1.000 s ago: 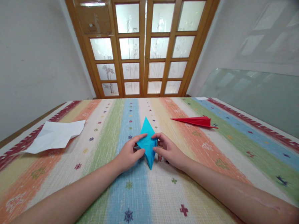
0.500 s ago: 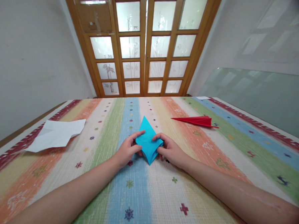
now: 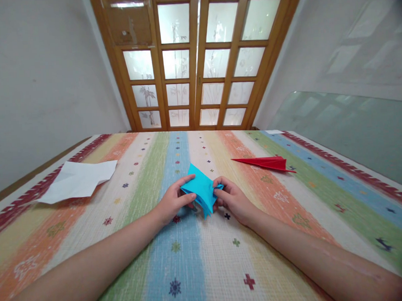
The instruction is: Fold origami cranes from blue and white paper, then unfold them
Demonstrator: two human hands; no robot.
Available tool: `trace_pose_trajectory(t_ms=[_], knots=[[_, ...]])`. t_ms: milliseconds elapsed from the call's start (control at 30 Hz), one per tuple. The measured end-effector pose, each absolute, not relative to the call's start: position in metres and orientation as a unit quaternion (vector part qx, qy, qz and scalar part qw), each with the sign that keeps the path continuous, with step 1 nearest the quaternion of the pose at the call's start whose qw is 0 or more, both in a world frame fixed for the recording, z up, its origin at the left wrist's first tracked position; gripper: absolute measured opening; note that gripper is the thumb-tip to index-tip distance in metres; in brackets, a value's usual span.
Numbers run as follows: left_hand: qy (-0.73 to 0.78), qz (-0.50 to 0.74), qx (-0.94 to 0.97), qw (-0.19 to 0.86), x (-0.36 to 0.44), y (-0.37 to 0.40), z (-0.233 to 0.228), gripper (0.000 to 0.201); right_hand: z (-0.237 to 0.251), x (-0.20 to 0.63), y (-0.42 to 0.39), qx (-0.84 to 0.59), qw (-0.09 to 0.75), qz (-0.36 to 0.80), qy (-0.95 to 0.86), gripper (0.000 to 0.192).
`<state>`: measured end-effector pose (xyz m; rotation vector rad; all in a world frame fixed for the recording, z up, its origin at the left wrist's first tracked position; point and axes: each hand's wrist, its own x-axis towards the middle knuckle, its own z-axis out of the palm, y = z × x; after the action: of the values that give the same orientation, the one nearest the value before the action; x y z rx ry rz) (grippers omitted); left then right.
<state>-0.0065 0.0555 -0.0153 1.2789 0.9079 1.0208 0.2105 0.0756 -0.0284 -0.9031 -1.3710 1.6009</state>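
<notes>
Looking down at a table under a striped cloth (image 3: 180, 268), we hold a folded blue paper shape (image 3: 201, 189) between both hands, near the middle of the cloth. Our left hand (image 3: 172, 202) pinches its left edge with thumb and fingers closed on the paper. Our right hand (image 3: 233, 199) grips its right edge in the same way. The paper is lifted and tilted, one point aimed down at the cloth. A folded red paper (image 3: 264, 162) lies well apart to the right. A crumpled white sheet (image 3: 76, 181) rests far to the left. Wooden glazed doors (image 3: 189, 61) stand beyond the table.
</notes>
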Motion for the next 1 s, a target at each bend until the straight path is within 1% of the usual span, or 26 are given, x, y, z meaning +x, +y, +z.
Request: trace_pose_trajectory(t_ms=[133,333,400,500,600,700,800,1000], knots=[[0.392,0.441,0.550,0.591,-0.008,0.057,-0.018,0.086,-0.029,0.211,0.076,-0.351,0.419,0.645,-0.533,0.028],[0.430,0.451,0.576,0.529,-0.008,0.062,-0.024,0.072,-0.030,0.212,0.073,-0.343,0.405,0.609,-0.589,0.028],[0.429,0.456,0.571,0.531,-0.007,0.063,-0.026,0.069,-0.030,0.211,0.071,-0.343,0.398,0.596,-0.607,0.028],[0.403,0.466,0.556,0.558,-0.005,0.063,-0.027,0.070,-0.030,0.210,0.069,-0.358,0.397,0.571,-0.623,0.034],[0.413,0.459,0.570,0.542,-0.005,0.063,-0.028,0.070,-0.028,0.208,0.068,-0.372,0.401,0.561,-0.621,0.041],[0.431,0.448,0.594,0.511,-0.007,0.063,-0.030,0.069,-0.027,0.206,0.068,-0.382,0.399,0.568,-0.610,0.036],[0.430,0.451,0.608,0.492,-0.008,0.064,-0.031,0.063,-0.027,0.206,0.068,-0.385,0.402,0.567,-0.608,0.032],[0.429,0.468,0.583,0.507,-0.007,0.066,-0.032,0.055,-0.030,0.209,0.071,-0.380,0.412,0.576,-0.596,0.026]])
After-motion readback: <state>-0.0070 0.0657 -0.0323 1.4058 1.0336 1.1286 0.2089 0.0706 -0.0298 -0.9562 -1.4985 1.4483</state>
